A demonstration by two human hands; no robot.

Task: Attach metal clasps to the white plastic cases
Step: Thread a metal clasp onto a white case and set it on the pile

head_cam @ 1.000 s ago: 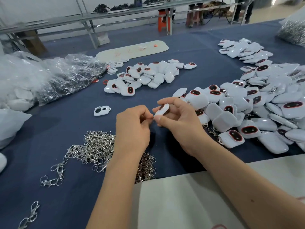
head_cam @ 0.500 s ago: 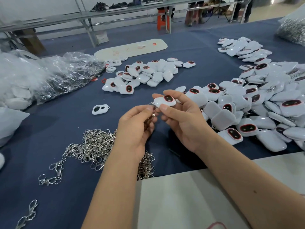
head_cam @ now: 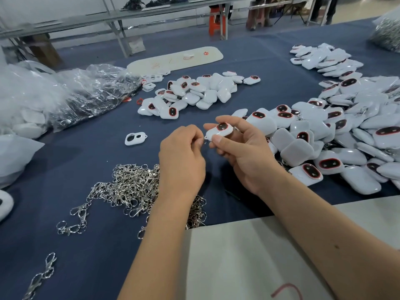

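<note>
My right hand (head_cam: 242, 152) grips a white plastic case (head_cam: 220, 129) with a red-rimmed dark oval on top, held above the blue table. My left hand (head_cam: 183, 156) pinches a small metal clasp (head_cam: 205, 141) at the case's left end; its fingers hide most of the clasp. A heap of loose metal clasps (head_cam: 134, 187) lies on the cloth under my left wrist. A large pile of white cases (head_cam: 337, 135) spreads to the right, and a smaller pile (head_cam: 194, 92) sits further back in the middle.
A single white case frame (head_cam: 136, 138) lies left of my hands. Clear plastic bags (head_cam: 65, 94) of parts fill the far left. A beige board (head_cam: 175, 58) lies at the back. A white sheet (head_cam: 249, 256) covers the near edge. Stray clasps (head_cam: 73, 221) trail left.
My right hand turned the case from edge-on to face up and lifted it slightly. My left hand stayed at the case's left end with the clasp.
</note>
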